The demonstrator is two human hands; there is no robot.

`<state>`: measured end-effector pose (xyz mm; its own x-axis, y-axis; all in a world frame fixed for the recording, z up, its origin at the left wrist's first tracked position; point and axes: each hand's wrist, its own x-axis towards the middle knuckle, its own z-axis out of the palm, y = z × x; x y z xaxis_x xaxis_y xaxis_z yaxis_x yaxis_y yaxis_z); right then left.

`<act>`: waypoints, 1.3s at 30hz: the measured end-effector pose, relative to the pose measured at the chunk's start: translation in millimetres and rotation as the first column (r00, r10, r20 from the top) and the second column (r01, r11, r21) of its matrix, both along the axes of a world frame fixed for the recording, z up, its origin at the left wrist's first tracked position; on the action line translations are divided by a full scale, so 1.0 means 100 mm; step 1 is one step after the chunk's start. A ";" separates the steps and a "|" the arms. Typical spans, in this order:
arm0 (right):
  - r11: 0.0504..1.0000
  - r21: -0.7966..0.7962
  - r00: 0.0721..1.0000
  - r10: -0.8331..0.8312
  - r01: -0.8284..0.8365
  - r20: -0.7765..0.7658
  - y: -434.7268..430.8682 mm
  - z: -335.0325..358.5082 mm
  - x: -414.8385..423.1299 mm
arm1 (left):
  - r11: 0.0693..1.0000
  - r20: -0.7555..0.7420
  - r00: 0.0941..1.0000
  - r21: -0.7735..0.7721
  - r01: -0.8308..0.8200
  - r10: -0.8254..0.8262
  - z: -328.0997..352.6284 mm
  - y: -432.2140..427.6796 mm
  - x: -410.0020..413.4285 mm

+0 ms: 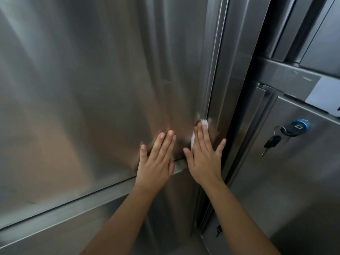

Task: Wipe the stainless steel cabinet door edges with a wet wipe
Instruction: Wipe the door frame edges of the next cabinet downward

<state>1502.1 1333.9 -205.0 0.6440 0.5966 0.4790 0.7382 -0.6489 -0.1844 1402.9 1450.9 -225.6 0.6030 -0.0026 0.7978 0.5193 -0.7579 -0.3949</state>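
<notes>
A large stainless steel cabinet door (92, 89) fills the left and middle of the head view. Its right edge is a vertical folded handle strip (214, 70). My right hand (204, 155) lies flat with straight fingers on the door's lower right corner and presses a white wet wipe (204, 123) against the metal beside that strip. The wipe shows past my fingertips and along the hand's left side. My left hand (156, 159) rests flat on the door just to the left, fingers straight, near the door's bottom edge (110, 183).
A second steel cabinet (294, 172) stands to the right across a dark gap. It carries a blue lock (299, 125) with a key and hanging key fob (271, 142), and a white paper label (323, 94). A lower door panel (64, 227) sits beneath.
</notes>
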 end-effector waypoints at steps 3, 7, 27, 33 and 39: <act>0.993 0.114 0.998 -0.011 0.005 0.054 0.09 0.19 0.04 | 1.000 -0.008 1.000 -0.004 0.011 -0.011 0.01 0.00 -0.01; 0.998 0.051 0.998 -0.035 0.032 0.060 0.06 0.06 0.00 | 1.000 -0.013 1.000 -0.011 0.010 -0.010 0.01 -0.01 -0.02; 0.998 0.027 0.996 -0.057 0.059 -0.065 0.08 0.00 -0.06 | 0.997 -0.007 0.999 -0.052 0.050 -0.050 0.02 -0.02 -0.03; 0.994 -0.085 0.982 -0.083 0.069 -0.171 -0.12 -0.38 -0.31 | 0.990 0.027 0.993 -0.071 0.118 -0.116 0.03 -0.02 -0.04; 0.998 -0.057 0.979 -0.016 0.004 -0.201 -0.18 -0.37 -0.31 | 0.991 0.025 0.993 -0.073 0.116 -0.114 0.05 -0.03 -0.05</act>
<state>1471.6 1316.3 -242.2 0.7298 0.6119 0.3049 0.6831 -0.6695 -0.2917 1397.9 1448.3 -220.8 0.5850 -0.0114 0.8109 0.4348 -0.8396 -0.3255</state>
